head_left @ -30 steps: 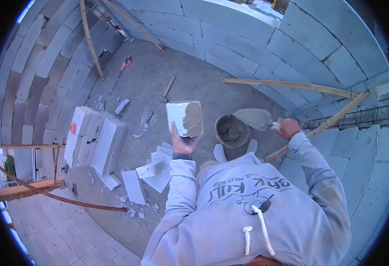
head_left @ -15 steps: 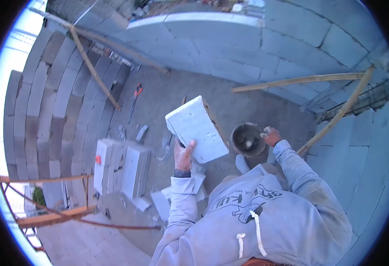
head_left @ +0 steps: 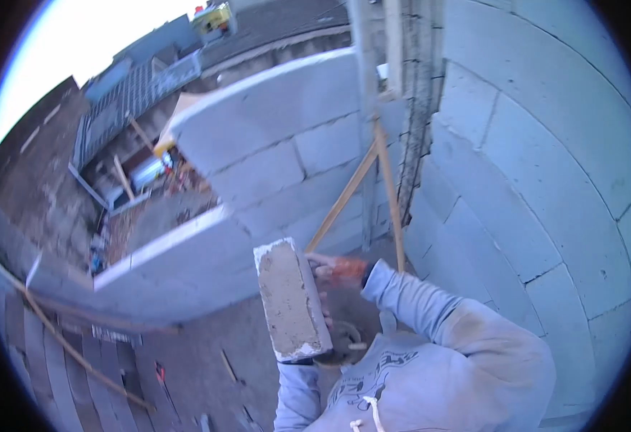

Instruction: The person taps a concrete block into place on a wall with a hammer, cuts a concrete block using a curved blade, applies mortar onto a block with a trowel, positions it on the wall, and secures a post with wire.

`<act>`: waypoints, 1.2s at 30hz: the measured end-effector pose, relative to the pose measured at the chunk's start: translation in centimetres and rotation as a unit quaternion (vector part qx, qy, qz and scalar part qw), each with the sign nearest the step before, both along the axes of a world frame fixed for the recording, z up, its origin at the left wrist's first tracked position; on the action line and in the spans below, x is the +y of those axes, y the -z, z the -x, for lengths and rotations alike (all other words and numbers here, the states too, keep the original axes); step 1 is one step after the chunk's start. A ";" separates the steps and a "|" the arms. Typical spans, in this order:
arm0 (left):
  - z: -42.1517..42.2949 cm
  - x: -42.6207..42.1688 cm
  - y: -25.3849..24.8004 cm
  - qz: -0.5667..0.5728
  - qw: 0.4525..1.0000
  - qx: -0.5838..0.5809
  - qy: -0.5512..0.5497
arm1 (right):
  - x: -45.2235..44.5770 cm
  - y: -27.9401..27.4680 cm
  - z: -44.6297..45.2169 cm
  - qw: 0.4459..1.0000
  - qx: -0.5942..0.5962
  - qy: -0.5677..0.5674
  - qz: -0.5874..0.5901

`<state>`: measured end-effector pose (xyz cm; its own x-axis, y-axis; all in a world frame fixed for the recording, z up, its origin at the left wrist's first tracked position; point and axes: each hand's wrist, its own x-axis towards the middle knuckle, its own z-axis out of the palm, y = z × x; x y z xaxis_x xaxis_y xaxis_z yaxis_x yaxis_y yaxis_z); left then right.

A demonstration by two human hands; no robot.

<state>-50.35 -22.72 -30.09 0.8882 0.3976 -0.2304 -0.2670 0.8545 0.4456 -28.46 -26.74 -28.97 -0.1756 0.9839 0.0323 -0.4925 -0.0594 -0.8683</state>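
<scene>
Block: you hold an oblong white masonry block (head_left: pixel 308 291), tilted, above the grey concrete floor (head_left: pixel 207 353) and apart from the pale blue-grey block wall (head_left: pixel 502 194).
Coating: rough grey-brown mortar (head_left: pixel 284 306) lies on the block's broad upturned face.
Left hand: your left hand (head_left: pixel 325 308) is mostly hidden behind the block; it appears closed around it, bearing the weight.
Right hand: your bare right hand (head_left: pixel 338 269) is blurred, fingers partly bent at the block's upper right edge; whether they grip or only touch, I cannot tell.
Bucket: a dark round bucket (head_left: pixel 344 335) stands below, partly covered by the block, with a pale handle-like piece showing.
Done: mortar covers most of that face, by its look.
Left: whitish margins at both ends look thinly coated or bare; the block is not set down anywhere.
</scene>
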 end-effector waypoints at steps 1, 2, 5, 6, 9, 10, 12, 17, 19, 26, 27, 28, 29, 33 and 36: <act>1.3 0.8 0.0 -0.002 0.999 -0.021 0.031 | 1.1 0.8 1.4 0.997 0.075 -0.009 0.008; -0.8 0.8 0.2 -0.005 0.998 -0.033 0.059 | 0.9 2.1 0.1 0.992 0.121 0.027 0.000; -6.7 0.0 2.7 0.062 0.992 -0.019 0.108 | -0.8 6.2 -4.1 0.963 0.252 0.091 -0.003; -8.5 -0.8 0.6 0.100 0.988 -0.005 0.116 | -1.4 7.1 -5.1 0.953 0.286 0.097 0.008; -12.9 -1.4 0.5 0.131 0.978 -0.015 0.164 | -2.3 7.9 -7.8 0.921 0.371 0.119 -0.005; -14.2 -1.0 1.1 0.156 0.973 -0.023 0.168 | -2.5 7.7 -8.8 0.908 0.397 0.129 -0.020; -17.2 -0.7 0.6 0.198 0.962 -0.033 0.184 | -2.7 6.5 -11.4 0.908 0.391 0.145 -0.032; -23.4 1.5 -0.4 0.036 0.978 0.065 0.194 | -3.1 4.3 -18.6 0.908 0.377 0.146 -0.111; -25.4 3.4 -0.1 -0.101 0.968 0.150 0.175 | -4.4 1.1 -20.8 0.903 0.268 0.332 -0.043; -29.5 9.4 -10.2 -0.571 0.780 0.254 -0.034 | -10.9 -6.7 -28.4 0.866 -0.157 0.460 -0.118; -30.5 9.3 -12.8 -0.635 0.741 0.216 -0.035 | -11.2 -7.3 -28.5 0.840 -0.242 0.472 -0.115; -31.6 8.3 -15.3 -0.673 0.717 0.181 -0.015 | -11.3 -7.6 -28.6 0.807 -0.326 0.480 -0.110; -32.7 7.2 -17.4 -0.708 0.691 0.146 0.004 | -11.3 -7.7 -28.6 0.799 -0.347 0.480 -0.105; -38.1 4.5 -22.0 -0.920 0.380 0.051 0.081 | -11.2 -8.1 -29.0 0.759 -0.407 0.498 -0.099; -42.1 2.7 -23.7 -0.943 0.265 0.084 0.183 | -11.0 -8.6 -30.0 0.733 -0.404 0.533 -0.122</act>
<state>-8.24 -20.06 -6.40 0.9871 -0.1584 0.0226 -0.1600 -0.9753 0.1523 1.53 -37.69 -20.34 0.6302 0.5576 0.5404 0.5359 0.1912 -0.8223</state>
